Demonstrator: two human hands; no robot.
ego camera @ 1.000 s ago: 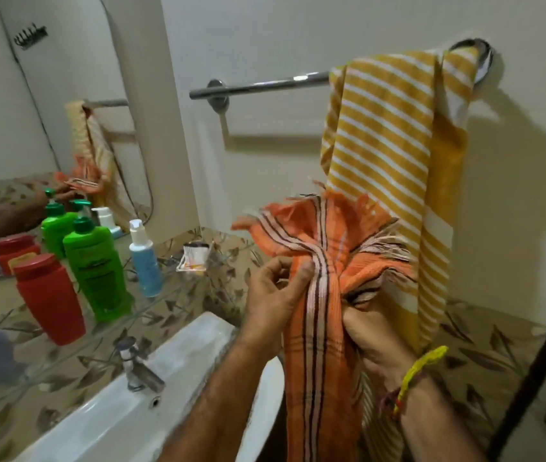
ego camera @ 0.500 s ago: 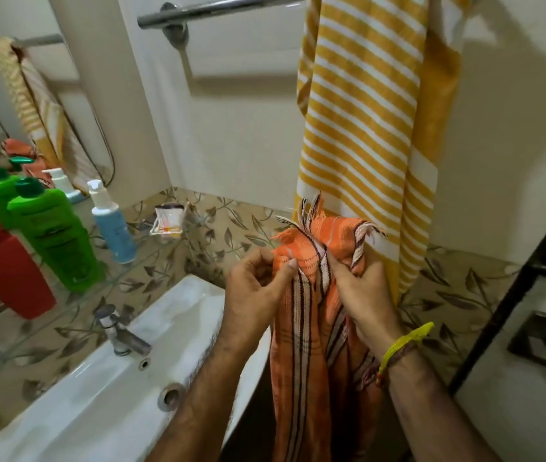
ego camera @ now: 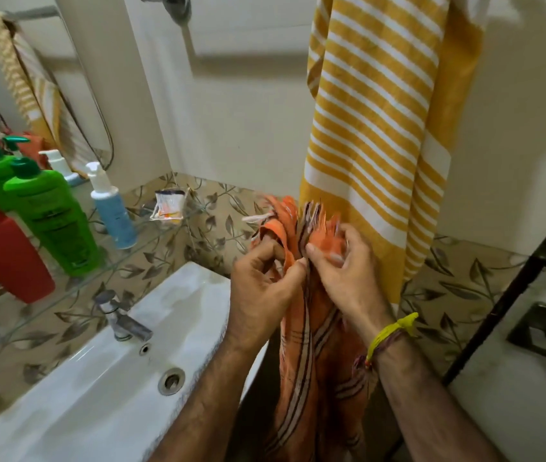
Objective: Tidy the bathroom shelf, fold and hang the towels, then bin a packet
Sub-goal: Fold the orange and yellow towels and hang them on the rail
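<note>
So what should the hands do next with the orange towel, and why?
Probably line up the fringed top edges. The left hand and right hand both pinch the orange towel near its top, which is bunched and uneven, while the rest hangs loose. It looks too crumpled to hang beside the yellow towel yet.

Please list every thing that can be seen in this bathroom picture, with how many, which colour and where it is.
orange towel: 1, orange with dark and white stripes, held up in front of the sink's right end
yellow towel: 1, yellow with white stripes, hanging on the wall
green bottle: 1, green, on the glass shelf
red bottle: 1, red, shelf, left of the green one
blue bottle: 1, blue with white pump, shelf
packet: 1, white and orange, right end of shelf
sink: 1, white, under the shelf
tap: 1, metal, on the sink
left hand: pinches the orange towel
right hand: grips the towel's fringed top
</note>
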